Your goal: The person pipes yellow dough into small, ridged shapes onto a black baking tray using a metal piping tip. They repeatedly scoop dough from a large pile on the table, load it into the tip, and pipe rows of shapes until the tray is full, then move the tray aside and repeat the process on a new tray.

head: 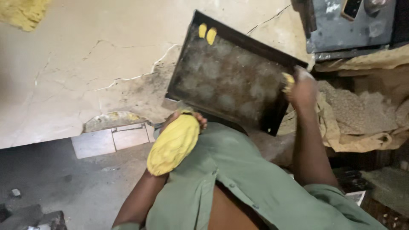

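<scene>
Left hand (pixel 187 121) curled around big yellow dough lump (pixel 174 145) at near edge of dark baking tray (pixel 230 81). Two small yellow pieces (pixel 206 33) sit in far-left corner. Right hand (pixel 301 87) pinches a dough bit (pixel 288 81) at right rim. Judgement: place in even rows, well apart.

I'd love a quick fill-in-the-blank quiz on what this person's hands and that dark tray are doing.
1. The left hand holds a long lump of dough coloured ____.
2. At the far corner of the dark baking tray lie ____ small yellow pieces.
3. The right hand is at the tray's ____ edge.
4. The person's shirt is ____.

Missing words: yellow; two; right; green
</scene>
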Tool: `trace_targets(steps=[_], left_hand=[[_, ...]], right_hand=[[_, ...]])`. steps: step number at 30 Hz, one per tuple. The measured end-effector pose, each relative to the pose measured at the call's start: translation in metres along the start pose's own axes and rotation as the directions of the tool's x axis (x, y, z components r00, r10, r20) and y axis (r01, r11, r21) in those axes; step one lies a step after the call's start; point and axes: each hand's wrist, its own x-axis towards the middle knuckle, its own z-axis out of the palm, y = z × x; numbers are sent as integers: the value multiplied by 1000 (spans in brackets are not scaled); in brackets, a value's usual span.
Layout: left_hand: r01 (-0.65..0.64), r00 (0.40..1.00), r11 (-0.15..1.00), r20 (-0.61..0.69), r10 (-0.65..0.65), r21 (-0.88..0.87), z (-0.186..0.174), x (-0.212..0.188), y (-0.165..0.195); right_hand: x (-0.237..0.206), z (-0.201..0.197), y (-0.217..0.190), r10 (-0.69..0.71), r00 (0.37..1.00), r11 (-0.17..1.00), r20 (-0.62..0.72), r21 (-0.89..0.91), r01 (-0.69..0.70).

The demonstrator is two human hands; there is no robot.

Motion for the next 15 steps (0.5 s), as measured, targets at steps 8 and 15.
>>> trace_targets(steps=[8, 15], left_hand=[[-167, 979, 986, -123, 164, -10, -24, -9, -3], [-97, 983, 995, -154, 100, 27, -45, 11, 75]], right_hand=[[70, 70, 21, -329, 940, 862, -84, 381, 336], [47, 84, -150, -481, 861, 872, 167, 194, 449]])
